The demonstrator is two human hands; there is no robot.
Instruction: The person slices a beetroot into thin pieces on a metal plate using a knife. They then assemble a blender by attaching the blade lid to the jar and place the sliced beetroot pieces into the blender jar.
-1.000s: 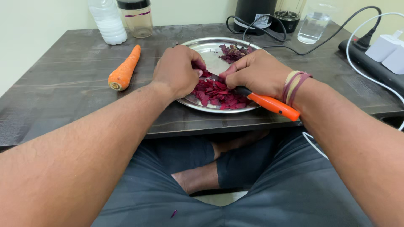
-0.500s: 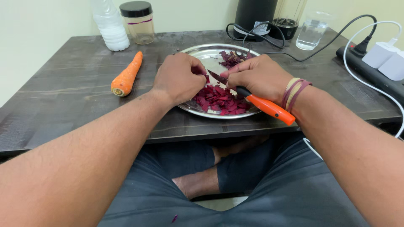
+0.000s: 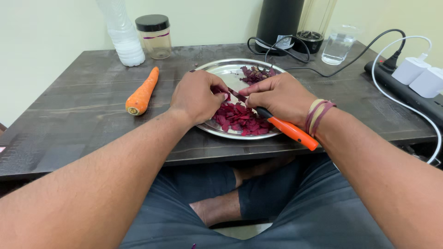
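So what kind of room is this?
Probably a home kitchen corner or a room used for food prep: a steel plate of chopped beetroot, a carrot, and a blender base plugged in nearby.

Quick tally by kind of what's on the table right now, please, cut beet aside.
Carrot: 1
Steel plate: 1
Orange-handled knife, in right hand: 1
Bottle: 1
Lidded jar: 1
Water glass: 1
Power strip: 1
Total: 7

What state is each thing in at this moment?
Left hand: closed on a beetroot piece.
Right hand: gripping the knife.
Knife: blade over the plate.
Beetroot slices: cut, piled on plate.
Plate: flat on table.
Carrot: whole, lying flat.
Jar: lidded.
Glass: upright.
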